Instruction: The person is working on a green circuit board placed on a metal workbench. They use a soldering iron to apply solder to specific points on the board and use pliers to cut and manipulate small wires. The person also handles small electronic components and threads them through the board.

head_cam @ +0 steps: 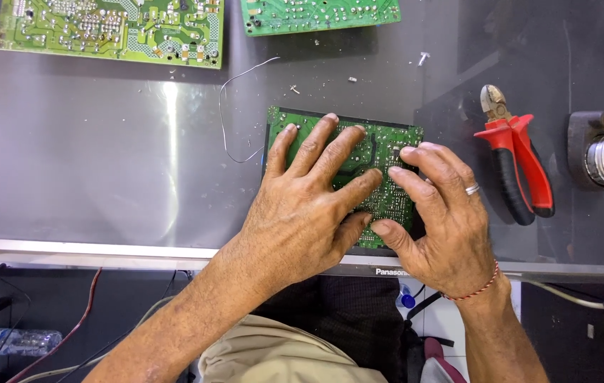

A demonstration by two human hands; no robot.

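Green circuit board (pixel 387 152) flat on grey table (pixel 103 177), landmark. Left: loose wire (pixel 225 120). On board: left hand (pixel 302 213), fingers spread, pressing; right hand (pixel 444 227), fingers apart. Right: red cutters (pixel 518 159). Board probably light, stiff, fragile; grip edges.

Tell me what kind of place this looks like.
Most likely an electronics repair bench. Both hands, left hand and right hand, press on a green circuit board, more boards lie above, and red-handled cutters sit nearby.

Your bench (pixel 103 177) shines like smooth brushed metal; the cutters (pixel 518 159) wear glossy red plastic grips; your circuit board (pixel 387 142) looks matt green.
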